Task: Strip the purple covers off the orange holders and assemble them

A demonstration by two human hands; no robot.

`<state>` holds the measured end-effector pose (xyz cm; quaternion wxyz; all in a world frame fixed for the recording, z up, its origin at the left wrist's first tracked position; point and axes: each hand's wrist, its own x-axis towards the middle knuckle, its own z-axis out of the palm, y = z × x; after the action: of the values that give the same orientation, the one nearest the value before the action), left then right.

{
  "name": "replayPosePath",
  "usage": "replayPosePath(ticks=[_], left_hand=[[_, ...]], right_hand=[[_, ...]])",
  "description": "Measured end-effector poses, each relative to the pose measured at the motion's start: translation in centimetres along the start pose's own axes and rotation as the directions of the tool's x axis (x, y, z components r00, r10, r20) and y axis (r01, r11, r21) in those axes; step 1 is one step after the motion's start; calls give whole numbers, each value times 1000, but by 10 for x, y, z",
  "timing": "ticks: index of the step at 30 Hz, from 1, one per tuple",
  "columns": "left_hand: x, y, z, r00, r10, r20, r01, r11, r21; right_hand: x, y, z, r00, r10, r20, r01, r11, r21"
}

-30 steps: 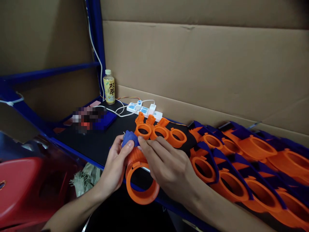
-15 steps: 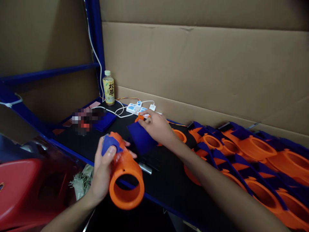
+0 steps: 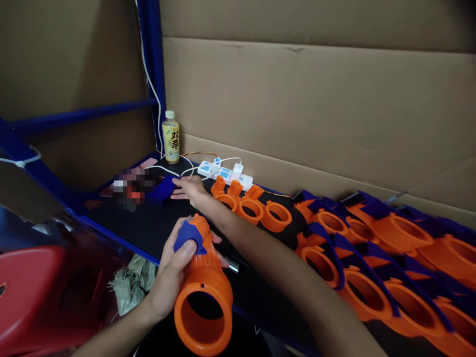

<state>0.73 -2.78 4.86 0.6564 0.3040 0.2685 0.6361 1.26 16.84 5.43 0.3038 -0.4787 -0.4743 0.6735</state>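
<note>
My left hand (image 3: pixel 174 267) is wrapped round an orange plastic tube (image 3: pixel 204 297) whose wide round mouth faces me. My thumb presses a small blue plastic piece (image 3: pixel 189 238) at the tube's far end. Further off, my right hand (image 3: pixel 189 190) reaches across to the left with its fingers stretched out and apart. Its fingertips are at the right edge of a flat blue panel (image 3: pixel 163 188) on the black table; whether they still touch it is hard to tell. A pixelated patch hides what lies left of the panel.
Several orange ring-shaped parts (image 3: pixel 251 210) stand behind my right forearm. Rows of orange-and-blue assemblies (image 3: pixel 372 292) fill the right side. A power strip (image 3: pixel 225 172) with cables and a yellow-labelled bottle (image 3: pixel 171 139) are at the back. A red stool (image 3: pixel 33 292) stands left.
My right hand has moved left with a blue panel, from in front of the power strip to the table's far left. The orange tube shifted slightly right and nearer in my left hand.
</note>
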Motion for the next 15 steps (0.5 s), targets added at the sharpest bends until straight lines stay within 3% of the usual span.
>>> replayPosePath(ticks=[15], left_hand=[[3, 2, 1, 997, -39, -61, 38, 999, -12]], right_hand=[[-8, 3, -2, 999, -21, -25, 21, 1000, 5]])
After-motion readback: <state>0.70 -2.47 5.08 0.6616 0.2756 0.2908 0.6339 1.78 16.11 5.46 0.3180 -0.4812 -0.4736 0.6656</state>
